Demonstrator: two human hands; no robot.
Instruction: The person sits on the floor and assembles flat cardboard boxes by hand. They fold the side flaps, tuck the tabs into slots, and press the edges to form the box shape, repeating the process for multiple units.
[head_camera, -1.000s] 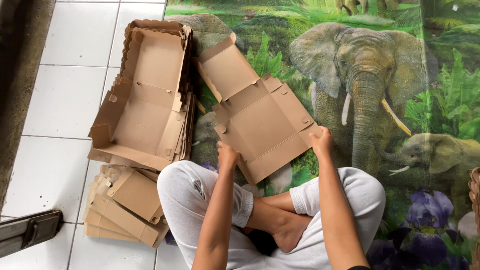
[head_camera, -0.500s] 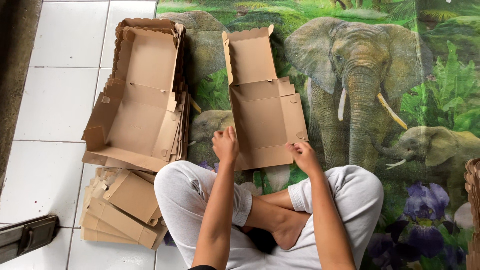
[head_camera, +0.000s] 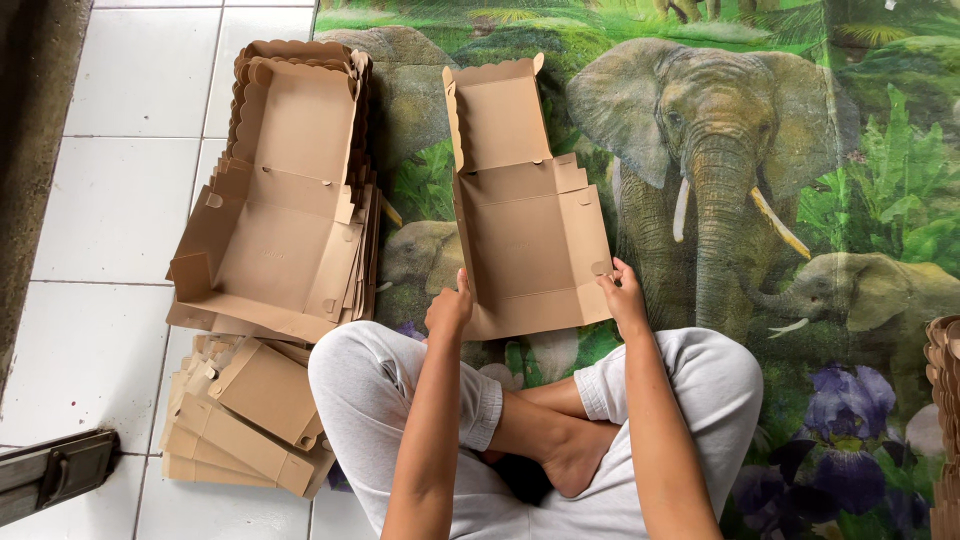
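While both hands grip the near corners of the cardboard box blank, left hand and right hand pinch thin flaps. Uneven pull could likely tear or crease a flap.

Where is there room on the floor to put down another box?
Bare white floor tiles lie left of the stack of unfolded brown cardboard boxes. The elephant-print mat lies bare right of the open brown cardboard box. Beside the left knee it is crowded.

Daylight is falling on a white tiled floor, and an elephant-printed mat is covering its right side.
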